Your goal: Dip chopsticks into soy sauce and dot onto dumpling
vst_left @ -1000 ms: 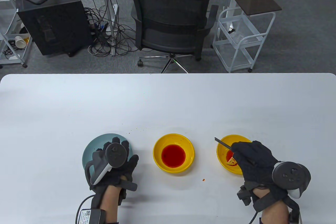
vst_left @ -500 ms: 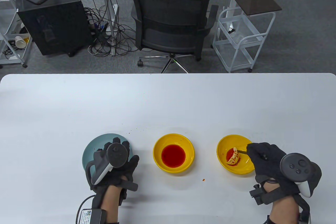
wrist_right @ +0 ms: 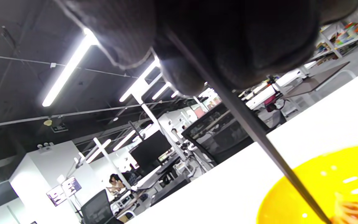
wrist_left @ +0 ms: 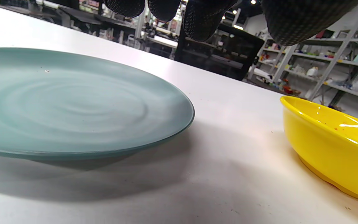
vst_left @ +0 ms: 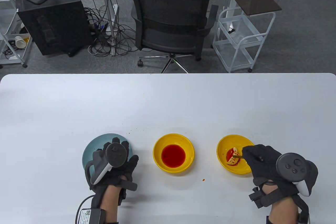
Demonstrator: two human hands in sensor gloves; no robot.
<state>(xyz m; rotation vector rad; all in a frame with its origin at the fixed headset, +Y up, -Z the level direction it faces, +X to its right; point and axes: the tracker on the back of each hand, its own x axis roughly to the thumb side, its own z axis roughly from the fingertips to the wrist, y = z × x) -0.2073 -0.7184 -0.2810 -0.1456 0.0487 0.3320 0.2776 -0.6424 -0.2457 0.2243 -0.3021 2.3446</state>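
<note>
My right hand (vst_left: pixel 265 159) grips dark chopsticks (vst_left: pixel 238 156). Their tips touch a dumpling (vst_left: pixel 233 157) smeared with red sauce in the right yellow bowl (vst_left: pixel 223 147). In the right wrist view the chopsticks (wrist_right: pixel 259 137) slant down from my fingers into the yellow bowl (wrist_right: pixel 318 180). A second yellow bowl (vst_left: pixel 157 146) holds red sauce (vst_left: pixel 173 155) at the table's middle. My left hand (vst_left: pixel 115 163) rests flat on the near right part of a teal plate (vst_left: pixel 97 144) and holds nothing. The bare plate (wrist_left: pixel 67 102) fills the left wrist view.
The sauce bowl's rim (wrist_left: pixel 328 124) shows at the right of the left wrist view. Small red specks (vst_left: pixel 203 179) lie on the white table between the bowls. An office chair (vst_left: pixel 170 24) and a white cart (vst_left: pixel 241 37) stand beyond the far edge.
My right hand swung the chopsticks round from pointing up and left to tips down on the dumpling, which it had covered a second ago. The left hand has not moved.
</note>
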